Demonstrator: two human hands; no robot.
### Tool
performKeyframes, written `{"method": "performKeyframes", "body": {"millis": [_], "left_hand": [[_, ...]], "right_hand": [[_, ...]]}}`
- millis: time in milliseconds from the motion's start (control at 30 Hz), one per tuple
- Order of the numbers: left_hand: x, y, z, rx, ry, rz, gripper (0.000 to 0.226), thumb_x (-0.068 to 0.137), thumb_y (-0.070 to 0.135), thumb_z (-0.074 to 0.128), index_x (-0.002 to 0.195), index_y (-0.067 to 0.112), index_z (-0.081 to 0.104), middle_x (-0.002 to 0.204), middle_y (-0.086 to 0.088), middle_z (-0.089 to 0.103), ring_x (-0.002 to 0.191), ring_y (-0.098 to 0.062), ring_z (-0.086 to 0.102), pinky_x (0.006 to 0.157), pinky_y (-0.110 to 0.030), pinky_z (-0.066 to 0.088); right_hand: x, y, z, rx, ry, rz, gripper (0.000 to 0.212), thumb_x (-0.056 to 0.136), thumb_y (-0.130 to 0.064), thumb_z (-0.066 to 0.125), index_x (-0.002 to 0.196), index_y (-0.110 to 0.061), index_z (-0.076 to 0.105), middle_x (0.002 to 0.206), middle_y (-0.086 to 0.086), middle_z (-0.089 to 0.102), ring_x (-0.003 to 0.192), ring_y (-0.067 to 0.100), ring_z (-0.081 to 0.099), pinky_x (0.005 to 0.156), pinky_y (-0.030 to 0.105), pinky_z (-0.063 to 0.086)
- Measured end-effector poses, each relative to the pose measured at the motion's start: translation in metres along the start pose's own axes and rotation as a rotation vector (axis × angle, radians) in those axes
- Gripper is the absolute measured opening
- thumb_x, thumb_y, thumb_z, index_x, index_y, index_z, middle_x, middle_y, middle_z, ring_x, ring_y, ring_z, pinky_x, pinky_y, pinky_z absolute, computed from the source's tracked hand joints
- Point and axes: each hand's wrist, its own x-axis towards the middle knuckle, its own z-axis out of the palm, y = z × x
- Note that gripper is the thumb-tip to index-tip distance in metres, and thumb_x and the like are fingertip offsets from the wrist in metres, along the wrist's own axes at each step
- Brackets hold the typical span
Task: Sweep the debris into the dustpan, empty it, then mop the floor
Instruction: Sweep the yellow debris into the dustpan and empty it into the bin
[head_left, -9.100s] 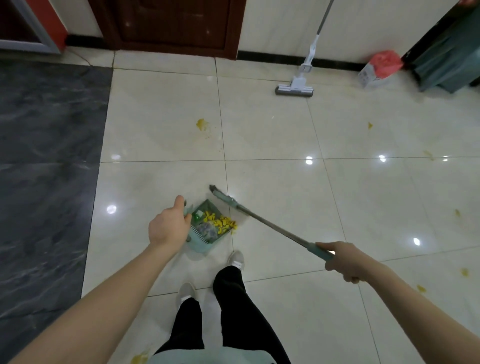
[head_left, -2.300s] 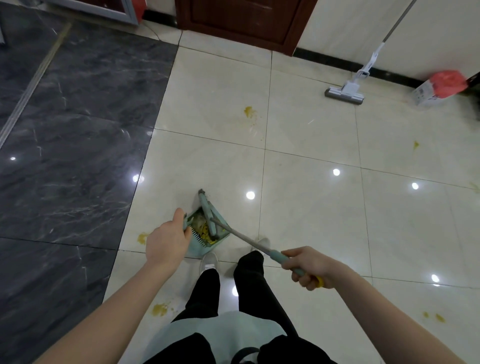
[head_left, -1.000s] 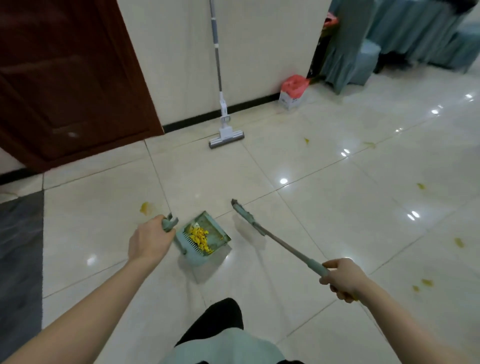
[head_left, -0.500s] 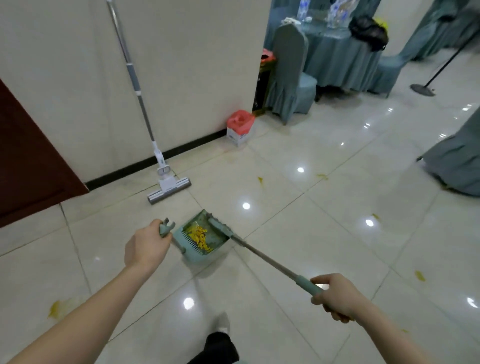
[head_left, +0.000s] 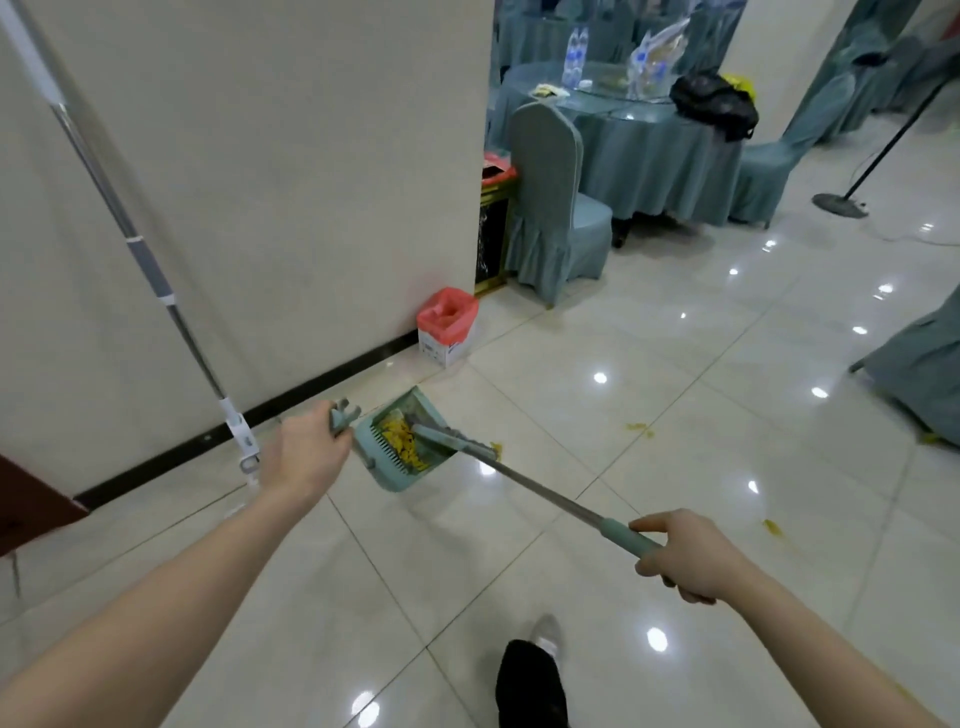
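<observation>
Glossy tile floor (head_left: 675, 415) | left hand (head_left: 306, 457) clamps dustpan (head_left: 400, 452) handle, right hand (head_left: 685, 556) clamps broom (head_left: 545, 491) pole | pan seems light, stiff; keep level, scraps loose.

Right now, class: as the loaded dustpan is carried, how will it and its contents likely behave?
The dustpan looks like rigid plastic, probably light: the left hand alone holds it. The loose yellow debris could slide out if tipped.
</observation>
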Motion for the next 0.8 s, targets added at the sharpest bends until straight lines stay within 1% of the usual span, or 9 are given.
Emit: {"method": "performKeyframes", "body": {"millis": [67,200,333,433,533,600,667,733,800], "left_hand": [[0.044,0.033,0.016,0.013,0.035,-0.006,0.024,0.088,0.037,0.057,0.102,0.017,0.06,0.095,-0.014,0.069,0.092,-0.038,0.063,0.063,-0.036,0.042],[0.127,0.092,0.044,-0.036,0.049,-0.057,0.028,0.084,0.04,0.056,0.101,0.019,0.058,0.092,-0.018,0.069,0.088,-0.041,0.063,0.071,-0.043,0.053],[0.195,0.147,0.058,-0.078,0.04,-0.104,0.025,0.084,0.046,0.053,0.096,0.024,0.055,0.082,-0.014,0.067,0.077,-0.038,0.063,0.068,-0.045,0.056],[0.236,0.181,0.07,-0.12,0.072,-0.114,0.03,0.079,0.053,0.05,0.091,0.025,0.053,0.078,-0.012,0.066,0.073,-0.037,0.062,0.067,-0.045,0.056],[0.284,0.21,0.089,-0.055,0.051,-0.137,0.028,0.083,0.048,0.056,0.096,0.023,0.054,0.083,-0.014,0.067,0.076,-0.038,0.063,0.07,-0.045,0.055],[0.316,0.227,0.1,-0.045,0.066,-0.167,0.03,0.083,0.05,0.056,0.1,0.026,0.052,0.087,-0.013,0.068,0.078,-0.038,0.063,0.071,-0.045,0.055],[0.346,0.243,0.113,-0.026,0.073,-0.203,0.032,0.085,0.049,0.058,0.106,0.026,0.053,0.091,-0.013,0.067,0.082,-0.038,0.063,0.073,-0.045,0.055],[0.376,0.26,0.126,-0.001,0.088,-0.218,0.034,0.087,0.047,0.059,0.111,0.022,0.056,0.092,-0.015,0.067,0.084,-0.039,0.063,0.072,-0.043,0.054],[0.405,0.276,0.14,0.011,0.107,-0.241,0.032,0.089,0.044,0.059,0.109,0.019,0.056,0.09,-0.017,0.068,0.084,-0.04,0.063,0.069,-0.042,0.052]], "right_hand": [[0.043,-0.006,-0.042,-0.01,0.012,-0.025,0.059,0.085,-0.008,0.066,0.14,-0.024,0.054,0.067,0.008,0.057,0.033,0.015,0.041,0.037,0.021,0.035],[0.118,-0.016,-0.127,-0.007,0.025,-0.062,0.059,0.084,-0.006,0.065,0.14,-0.023,0.055,0.068,0.008,0.057,0.034,0.015,0.04,0.036,0.02,0.034],[0.186,-0.032,-0.196,-0.016,0.03,-0.088,0.06,0.084,-0.005,0.064,0.141,-0.023,0.053,0.069,0.008,0.058,0.035,0.014,0.042,0.036,0.022,0.035],[0.235,-0.043,-0.232,-0.009,0.027,-0.088,0.059,0.085,-0.006,0.064,0.141,-0.023,0.054,0.069,0.007,0.059,0.039,0.016,0.045,0.037,0.022,0.036],[0.291,-0.055,-0.265,-0.006,0.031,-0.086,0.059,0.084,-0.008,0.065,0.14,-0.023,0.055,0.07,0.006,0.06,0.042,0.017,0.047,0.039,0.023,0.039],[0.329,-0.063,-0.286,-0.013,0.026,-0.093,0.059,0.084,-0.008,0.066,0.139,-0.023,0.055,0.072,0.007,0.061,0.043,0.018,0.048,0.04,0.023,0.04],[0.369,-0.073,-0.311,-0.022,0.022,-0.102,0.058,0.084,-0.008,0.066,0.139,-0.024,0.055,0.072,0.008,0.061,0.043,0.018,0.047,0.039,0.022,0.039],[0.412,-0.089,-0.34,-0.051,0.021,-0.118,0.058,0.085,-0.008,0.066,0.139,-0.025,0.055,0.07,0.008,0.062,0.042,0.017,0.047,0.038,0.021,0.039],[0.456,-0.11,-0.37,-0.088,0.015,-0.138,0.058,0.085,-0.009,0.067,0.139,-0.025,0.055,0.07,0.008,0.061,0.041,0.017,0.046,0.038,0.021,0.039]]}}
